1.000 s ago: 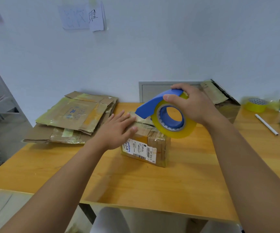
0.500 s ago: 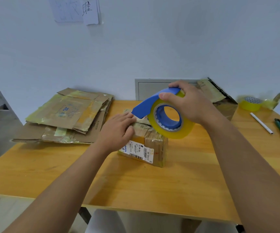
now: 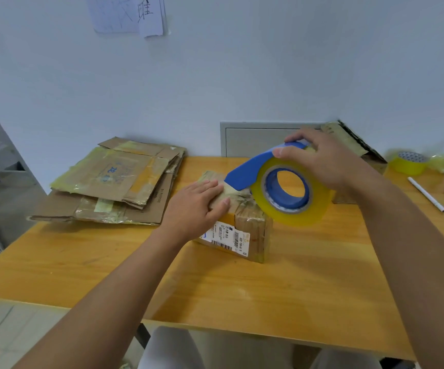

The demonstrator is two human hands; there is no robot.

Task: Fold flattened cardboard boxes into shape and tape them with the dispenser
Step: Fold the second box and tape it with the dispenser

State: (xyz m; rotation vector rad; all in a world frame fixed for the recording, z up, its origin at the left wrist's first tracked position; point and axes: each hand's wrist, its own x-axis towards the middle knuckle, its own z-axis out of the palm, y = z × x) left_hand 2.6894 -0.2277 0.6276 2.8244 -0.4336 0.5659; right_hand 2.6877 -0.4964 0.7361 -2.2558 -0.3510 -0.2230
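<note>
Cardboard: one box point(image 3: 245, 230), one dispenser point(image 3: 276, 187), two hands.

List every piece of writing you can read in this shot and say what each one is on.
"2020.04.18", as best it reads: printed along the edge of the flattened cardboard stack.
Blue printed characters on the stack's top sheet: too blurred to read.
Shipping label on the small box: barcodes and print too small to read.
Handwritten character on the wall paper: not legible with certainty.
</note>
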